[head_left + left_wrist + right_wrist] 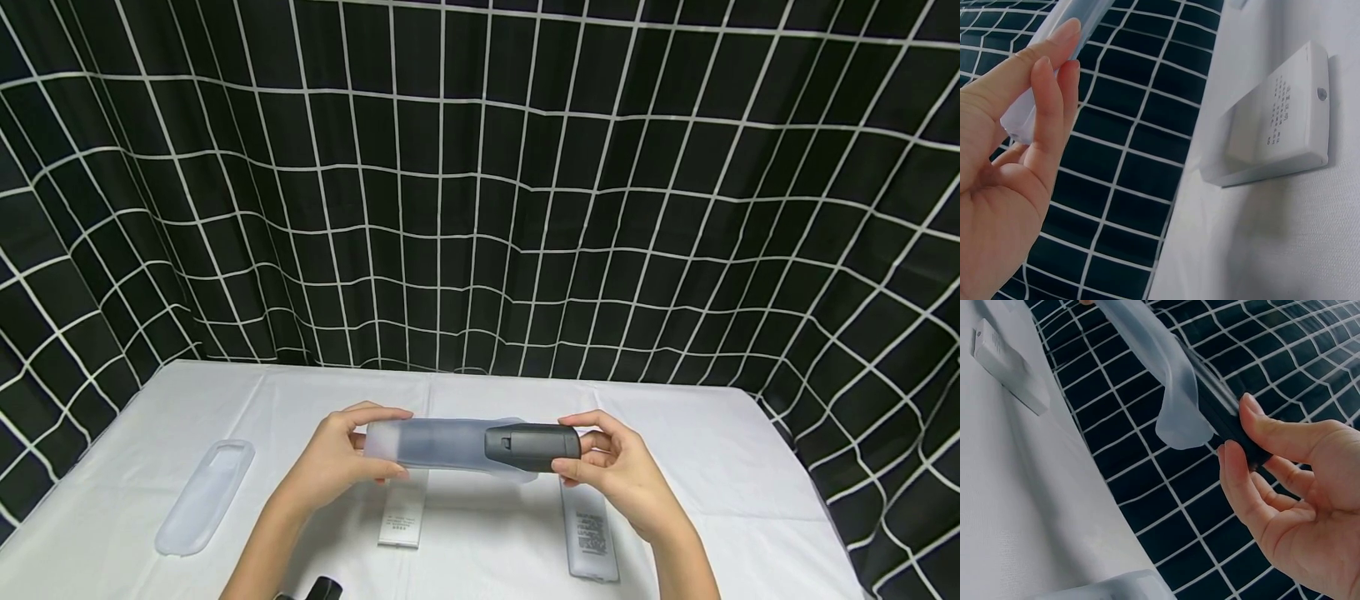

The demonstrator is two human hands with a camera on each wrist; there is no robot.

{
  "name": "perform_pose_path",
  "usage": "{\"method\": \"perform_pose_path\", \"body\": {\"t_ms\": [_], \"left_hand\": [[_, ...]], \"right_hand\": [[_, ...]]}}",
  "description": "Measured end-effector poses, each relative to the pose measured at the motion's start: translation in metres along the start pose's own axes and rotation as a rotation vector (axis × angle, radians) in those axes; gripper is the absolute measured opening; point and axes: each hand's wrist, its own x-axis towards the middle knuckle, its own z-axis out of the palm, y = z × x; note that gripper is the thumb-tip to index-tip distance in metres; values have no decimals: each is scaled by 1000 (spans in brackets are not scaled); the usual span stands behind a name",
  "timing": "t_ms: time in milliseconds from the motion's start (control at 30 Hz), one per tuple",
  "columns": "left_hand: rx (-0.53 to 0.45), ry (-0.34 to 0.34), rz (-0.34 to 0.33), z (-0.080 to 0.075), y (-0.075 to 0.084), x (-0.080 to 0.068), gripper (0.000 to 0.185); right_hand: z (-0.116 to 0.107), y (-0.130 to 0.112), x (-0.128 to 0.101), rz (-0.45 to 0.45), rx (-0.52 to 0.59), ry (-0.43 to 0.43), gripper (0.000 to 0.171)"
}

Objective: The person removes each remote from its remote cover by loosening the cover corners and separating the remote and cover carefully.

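Observation:
Above the table, a black remote control (534,448) lies level, partly inside a translucent silicone cover (442,443). My left hand (339,457) pinches the cover's left end between thumb and fingers. The remote's bare right end is held by my right hand (611,462), thumb below and fingers above. In the right wrist view, a loose flap of the silicone cover (1179,419) hangs off beside the black remote (1225,412). The left wrist view shows only the cover's end (1021,119) in the fingers.
A second translucent cover (204,500) lies at the table's left. Under the held remote is a white box-like item with small print (402,521). To the right sits a sleeved, labelled remote (590,533). A black object (325,588) shows at the bottom edge.

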Motion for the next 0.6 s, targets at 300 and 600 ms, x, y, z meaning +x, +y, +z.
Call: {"method": "perform_pose_path", "body": {"t_ms": [300, 600], "left_hand": [[-10, 5, -3, -3, 0, -1, 59], [-6, 3, -12, -7, -3, -1, 61]], "right_hand": [[-2, 0, 0, -4, 1, 0, 58], [-1, 2, 0, -13, 9, -3, 58]]}}
